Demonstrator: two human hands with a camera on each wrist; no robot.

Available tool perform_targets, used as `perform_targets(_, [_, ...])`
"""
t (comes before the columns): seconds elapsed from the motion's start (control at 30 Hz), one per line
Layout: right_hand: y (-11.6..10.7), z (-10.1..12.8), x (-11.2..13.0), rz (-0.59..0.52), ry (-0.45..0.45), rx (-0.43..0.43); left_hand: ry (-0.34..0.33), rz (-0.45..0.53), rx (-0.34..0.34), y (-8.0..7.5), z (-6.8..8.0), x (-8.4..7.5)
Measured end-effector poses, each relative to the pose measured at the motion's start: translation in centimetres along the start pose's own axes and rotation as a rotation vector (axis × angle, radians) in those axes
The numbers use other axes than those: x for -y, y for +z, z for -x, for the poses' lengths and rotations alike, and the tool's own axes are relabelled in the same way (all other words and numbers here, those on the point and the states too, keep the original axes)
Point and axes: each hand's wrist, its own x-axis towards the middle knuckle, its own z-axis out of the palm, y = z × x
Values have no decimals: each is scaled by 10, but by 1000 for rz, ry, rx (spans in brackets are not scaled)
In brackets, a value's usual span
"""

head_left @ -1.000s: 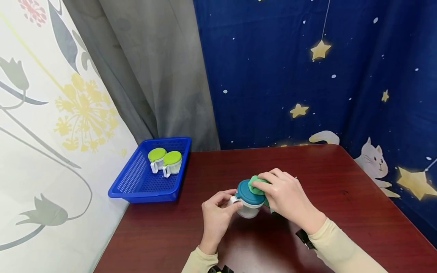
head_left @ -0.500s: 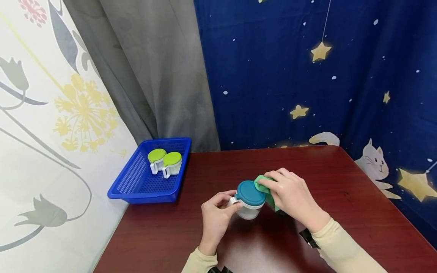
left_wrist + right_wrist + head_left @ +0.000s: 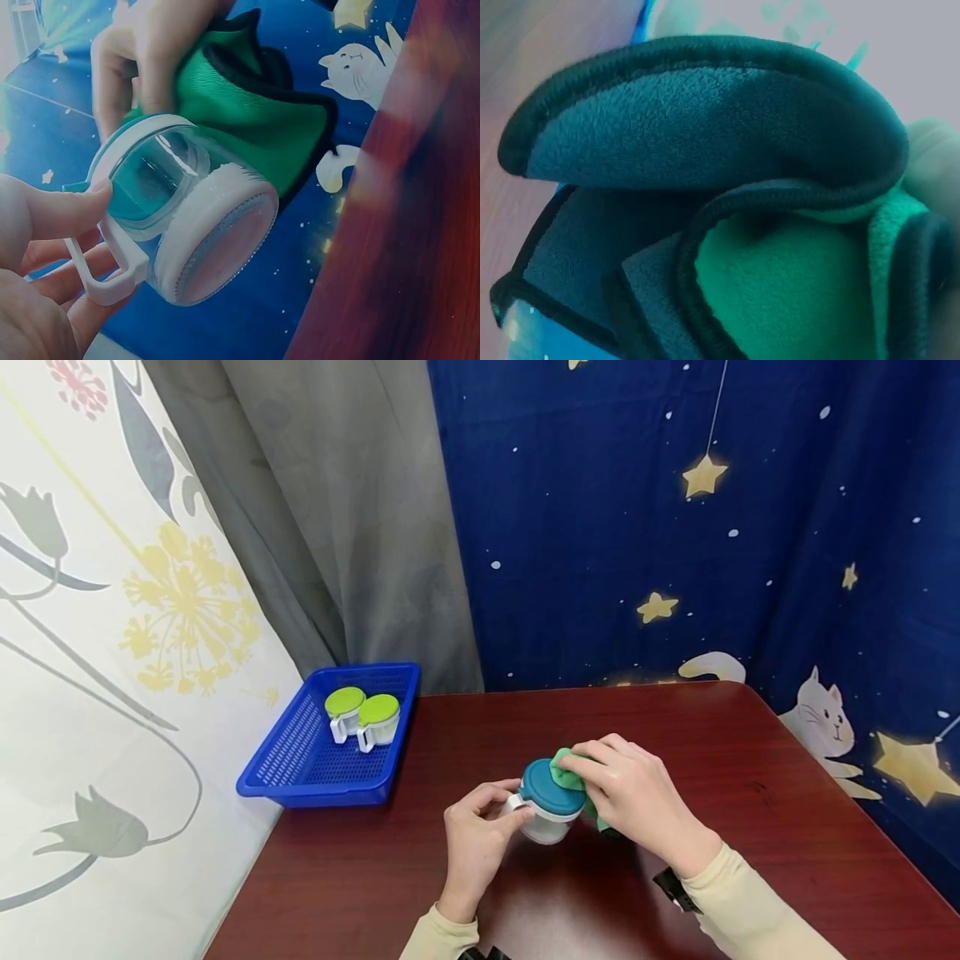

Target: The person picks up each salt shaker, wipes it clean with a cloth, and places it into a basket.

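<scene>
A clear seasoning jar (image 3: 545, 832) with a teal lid (image 3: 542, 787) and white handle is held over the table. My left hand (image 3: 476, 837) grips it by the handle, thumb on top, as the left wrist view shows. That view also shows the jar (image 3: 217, 236) tilted, with white contents near its base. My right hand (image 3: 637, 793) holds a bunched green cloth (image 3: 567, 773) against the lid's right side. Black edging and a darker grey-blue face of the cloth (image 3: 705, 135) fill the right wrist view; most right fingers are hidden there.
A blue plastic basket (image 3: 321, 791) stands at the table's back left. Inside it are two similar jars with lime-green lids (image 3: 378, 708). The dark red wooden table (image 3: 360, 877) meets a patterned wall at left and curtains (image 3: 570, 568) behind.
The cloth slid right toward the lid's edge half a second ago, and is now back further left over the lid. My left hand keeps its grip on the handle, almost still.
</scene>
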Motion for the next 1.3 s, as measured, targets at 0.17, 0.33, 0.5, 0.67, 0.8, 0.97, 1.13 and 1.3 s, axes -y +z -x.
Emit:
perform_targets(0.17, [0, -6, 14, -62, -64, -28, 9, -6, 10, 2, 3, 0])
perform_targets(0.33, [0, -12, 23, -80, -111, -68, 20, 11, 24, 3, 4, 1])
perform_targets(0.5, [0, -14, 27, -71, -108, -61, 14, 11, 26, 2, 5, 1])
perform_targets(0.67, [-1, -14, 27, -54, -95, -29, 27, 8, 21, 2, 5, 0])
perform_targets(0.8, [-2, -14, 26, -31, -76, -5, 51, 0, 12, 2, 5, -1])
perform_targets(0.97, [-2, -11, 21, -4, -37, 30, 59, -11, 6, 2, 5, 0])
perform_targets(1.13, [-1, -7, 11, 9, -6, 39, 67, -8, 4, 0, 5, 0])
perform_targets(1.3, [1, -5, 2, 25, 1, 28, 70, -6, 5, 0, 4, -1])
